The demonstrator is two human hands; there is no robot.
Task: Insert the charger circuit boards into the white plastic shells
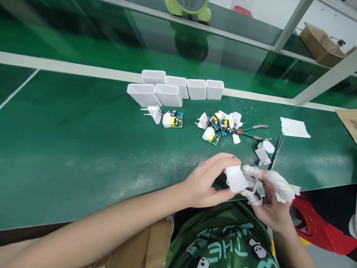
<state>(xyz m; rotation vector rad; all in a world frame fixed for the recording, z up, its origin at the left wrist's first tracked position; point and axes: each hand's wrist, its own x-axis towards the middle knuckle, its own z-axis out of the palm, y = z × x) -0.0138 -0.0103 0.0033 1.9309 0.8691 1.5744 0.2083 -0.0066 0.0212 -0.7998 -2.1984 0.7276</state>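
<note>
Green bench mat (pixel 83 149) fills most of the view, with a pale rail along its far edge. A shelf (pixel 237 22) sits behind it, carrying a yellow-green plastic object (pixel 200 11) and a cardboard box (pixel 320 44) at far right. A red stool (pixel 315 223) is on the floor below the bench's near edge, right side.

Both hands are at the near edge of the bench, right of centre, close to the body.
- Left hand (pixel 206 182): bare, fingers curled, thumb and fingertips pinching the left side of a white charger shell (pixel 235 178).
- Right hand (pixel 273 201): white wraps on the fingers (pixel 281 188), closed on the shell's right end. What sits at that end is too hidden to tell.
- The shell is off the mat, held between the 2 hands just above the bench edge.

On the mat:
- 6 empty white housings (pixel 175 89) in 2 rows by the far rail, touching each other, open side up.
- White sheet (pixel 294 127) lies flat at right, well apart from the housings.
- Green-handled pliers (pixel 248 132) sit between the sheet and the parts pile (pixel 219 126), jaws touching the pile. The pile is circuit boards with yellow components plus white plug caps.
- A separate plug cap with 2 pins (pixel 153 112) lies just beside 1 circuit board (pixel 174 120), in front of the housings.
- Tweezers (pixel 277 149) are near the right hand, beside 2 small white parts (pixel 264 150).
</note>
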